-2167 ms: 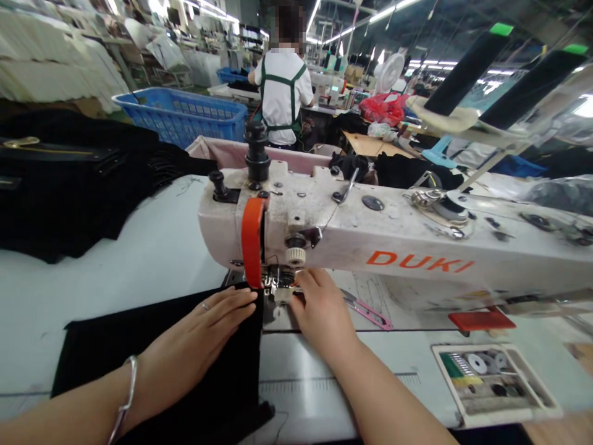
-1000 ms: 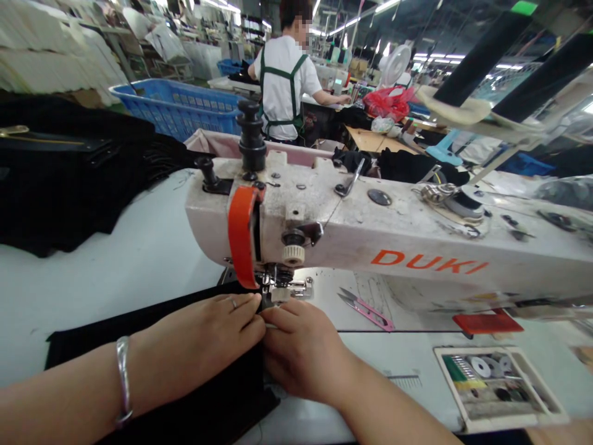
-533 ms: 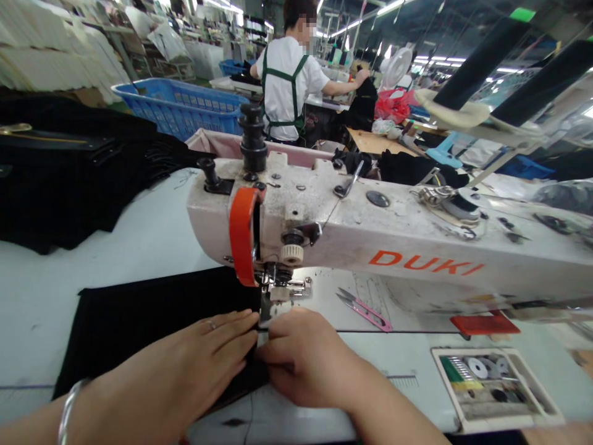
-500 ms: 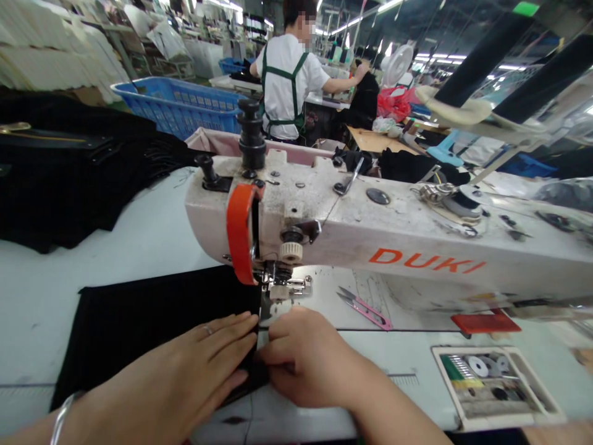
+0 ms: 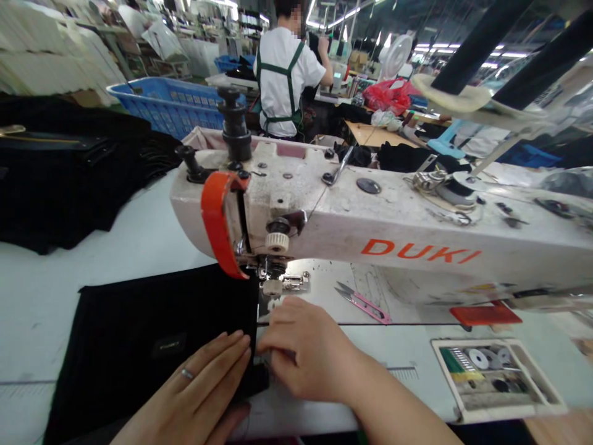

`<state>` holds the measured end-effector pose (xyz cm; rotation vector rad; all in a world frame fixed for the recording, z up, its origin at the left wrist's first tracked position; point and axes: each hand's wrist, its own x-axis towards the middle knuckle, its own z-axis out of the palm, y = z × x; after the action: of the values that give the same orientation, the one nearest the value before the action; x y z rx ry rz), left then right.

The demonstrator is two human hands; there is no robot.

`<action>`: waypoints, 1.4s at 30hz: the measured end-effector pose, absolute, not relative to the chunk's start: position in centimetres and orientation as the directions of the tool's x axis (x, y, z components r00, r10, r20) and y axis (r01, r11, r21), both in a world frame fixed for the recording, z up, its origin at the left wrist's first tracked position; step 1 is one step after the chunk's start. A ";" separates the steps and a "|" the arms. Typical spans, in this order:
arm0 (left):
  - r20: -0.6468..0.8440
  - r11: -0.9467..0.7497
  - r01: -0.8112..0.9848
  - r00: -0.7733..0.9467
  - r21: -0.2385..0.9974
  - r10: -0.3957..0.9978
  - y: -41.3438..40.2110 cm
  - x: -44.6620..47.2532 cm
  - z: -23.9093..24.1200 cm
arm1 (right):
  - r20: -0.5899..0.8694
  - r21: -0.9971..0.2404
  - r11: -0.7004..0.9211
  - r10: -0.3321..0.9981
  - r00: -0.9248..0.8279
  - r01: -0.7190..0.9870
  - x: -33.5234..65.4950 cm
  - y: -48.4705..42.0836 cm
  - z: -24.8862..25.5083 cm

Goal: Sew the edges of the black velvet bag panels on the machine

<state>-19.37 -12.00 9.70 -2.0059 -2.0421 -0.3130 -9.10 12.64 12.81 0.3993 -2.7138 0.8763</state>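
A flat black fabric piece (image 5: 125, 321) with a small dark label (image 5: 169, 345) lies on the table, its right edge beside the presser foot (image 5: 273, 285) of the sewing machine (image 5: 324, 210). My left hand (image 5: 208, 383), wearing a ring, rests flat on the fabric near that edge, fingers stretched out. Just right of it, my right hand (image 5: 308, 355) is closed, thumb and forefinger pinched at the fabric's edge in front of the foot. What lies between those fingertips is mostly hidden. An orange guard (image 5: 220, 222) covers the machine's needle end.
Pink thread snips (image 5: 364, 304) lie right of the foot. A tray (image 5: 495, 380) with bobbins is set into the table at right. Black fabric pieces (image 5: 60, 179) are piled at left. Behind the machine stand a blue basket (image 5: 171, 105) and a person (image 5: 282, 80) with green straps.
My left hand has slid back toward me, uncovering the label. My right hand stays by the fabric edge. The person behind has raised a forearm, and the view has shifted slightly.
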 end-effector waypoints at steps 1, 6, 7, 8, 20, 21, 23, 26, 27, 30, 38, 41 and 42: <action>0.340 0.016 1.000 -0.011 -0.013 0.940 -12.0 -19.4 9.5 | 0.360 -0.503 0.808 -0.126 -0.924 -0.306 -9.1 12.5 12.7; 0.318 -0.011 1.000 0.002 0.024 0.948 -11.2 -20.4 9.7 | 0.368 -0.404 0.860 -0.158 -0.916 -0.311 -9.2 12.3 11.9; 0.321 -0.006 1.000 -0.001 0.022 0.947 -10.8 -20.7 9.9 | 0.357 -0.409 0.860 -0.157 -0.921 -0.305 -9.3 12.2 11.7; 0.332 0.002 1.000 -0.010 0.024 0.943 -10.3 -21.0 10.2 | 0.350 -0.416 0.858 -0.153 -0.924 -0.300 -9.3 12.2 11.6; 0.404 -0.025 0.987 -0.041 0.157 0.914 -6.1 -25.6 11.3 | 0.206 -0.389 0.919 0.013 -0.979 -0.069 -10.5 12.2 11.6; 0.414 -0.031 0.988 -0.034 0.150 0.910 -5.8 -26.0 11.2 | 0.197 -0.384 0.922 0.023 -0.980 -0.056 -10.7 12.2 11.5; 0.435 -0.044 0.989 -0.021 0.138 0.900 -5.2 -26.7 11.2 | 0.187 -0.371 0.928 0.053 -0.981 -0.021 -10.9 12.2 11.4; 0.457 -0.069 0.988 -0.002 0.137 0.889 -4.6 -27.4 11.2 | 0.187 -0.361 0.932 0.082 -0.979 0.009 -11.2 12.1 11.2; 0.455 -0.079 0.987 0.006 0.141 0.891 -4.5 -27.6 11.2 | 0.194 -0.364 0.931 0.087 -0.977 0.010 -11.2 12.0 11.2; 0.401 -0.092 0.980 0.014 0.177 0.916 -4.6 -28.5 11.3 | 0.264 -0.404 0.914 0.102 -0.959 -0.014 -10.9 12.0 11.2; 0.362 -0.067 0.945 -0.057 0.320 0.930 -5.6 -31.1 11.5 | 0.397 -0.309 0.939 0.269 -0.878 0.148 -11.2 13.4 11.8; 0.395 -0.041 0.933 -0.110 0.357 0.912 -5.3 -29.7 11.3 | 0.354 -0.234 0.957 0.249 -0.902 0.173 -11.4 13.6 11.5; 0.405 -0.027 0.933 -0.130 0.359 0.905 -5.2 -29.0 11.3 | 0.364 -0.241 0.957 0.242 -0.900 0.160 -11.3 13.5 11.4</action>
<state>-28.99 -5.19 11.25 -2.0384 -2.1563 -0.8695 -11.33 13.51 11.44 -0.2903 -2.7110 0.2882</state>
